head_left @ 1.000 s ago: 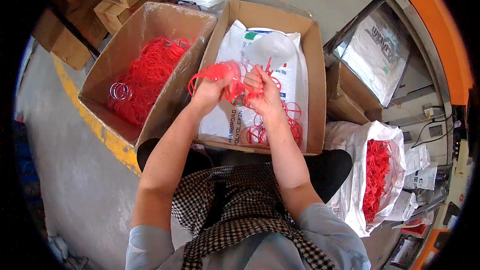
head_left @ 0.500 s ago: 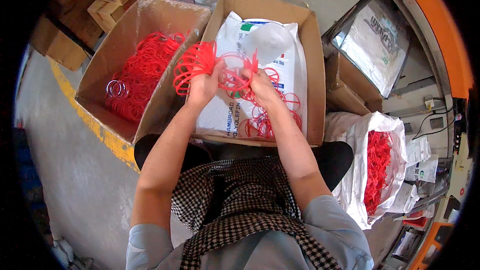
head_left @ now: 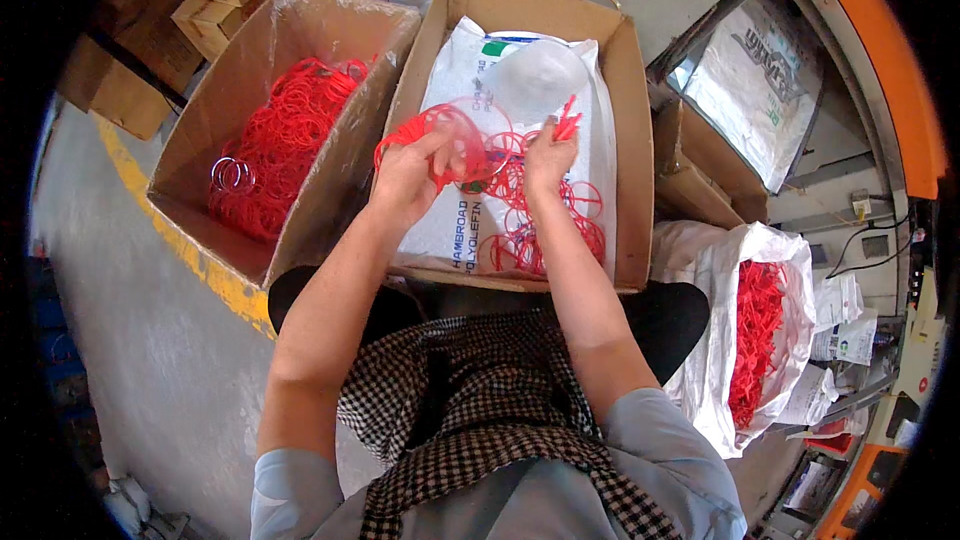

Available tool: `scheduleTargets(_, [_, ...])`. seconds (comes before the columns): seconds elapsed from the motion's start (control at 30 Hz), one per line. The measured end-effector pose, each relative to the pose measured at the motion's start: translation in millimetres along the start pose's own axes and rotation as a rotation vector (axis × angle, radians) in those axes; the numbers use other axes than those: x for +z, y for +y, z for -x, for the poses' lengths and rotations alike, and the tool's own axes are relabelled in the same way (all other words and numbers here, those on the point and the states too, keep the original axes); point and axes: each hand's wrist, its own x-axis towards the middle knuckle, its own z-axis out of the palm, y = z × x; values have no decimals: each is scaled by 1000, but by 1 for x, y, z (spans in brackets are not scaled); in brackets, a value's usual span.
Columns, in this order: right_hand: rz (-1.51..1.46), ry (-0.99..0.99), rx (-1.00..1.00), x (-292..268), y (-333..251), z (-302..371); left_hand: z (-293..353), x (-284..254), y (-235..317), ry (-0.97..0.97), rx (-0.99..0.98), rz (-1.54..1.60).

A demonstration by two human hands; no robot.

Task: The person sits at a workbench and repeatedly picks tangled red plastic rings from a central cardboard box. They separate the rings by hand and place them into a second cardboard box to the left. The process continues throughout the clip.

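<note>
My left hand is closed round a bundle of thin red plastic rings, which fan out past its fingers. To its right, my right hand is closed on some red plastic pieces that stick up above the fist; their exact shape is hard to make out. Both hands are over an open cardboard box in front of me. A white printed sack lies in that box, with loose red rings on it near my right forearm. Behind the hands sits a rounded, translucent whitish thing.
Left of me stands a cardboard box with a heap of red rings; two shiny rings lie there. A white woven bag of red pieces stands at right. Orange machinery edges the far right.
My hands have moved apart. The ring bundle in my left hand has turned and now shows its round side. My right hand has shifted right, with red pieces sticking up from it.
</note>
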Motion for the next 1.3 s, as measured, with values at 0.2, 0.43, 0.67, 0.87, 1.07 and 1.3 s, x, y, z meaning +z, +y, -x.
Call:
scheduleTargets(0.2, [622,-519,-263,-10,55,-2,2,-2,42,196,247,338])
scheduleTargets(0.43, [1095,-1050,-630,-7,111,36,-14,-29,33,5,218,26])
scheduleTargets(0.67, [590,-1052,-933,-48,-22,26,-34,-49,-14,266,151,-863])
scheduleTargets(0.87, [453,-862,-1272,-69,-70,39,-32,-34,-26,185,187,-919])
scheduleTargets(1.07, [-298,-485,-83,-68,-90,44,-16,-28,-12,196,272,-924])
scheduleTargets(1.3, [-447,-675,324,-72,-78,11,-6,-14,-3,38,173,-703])
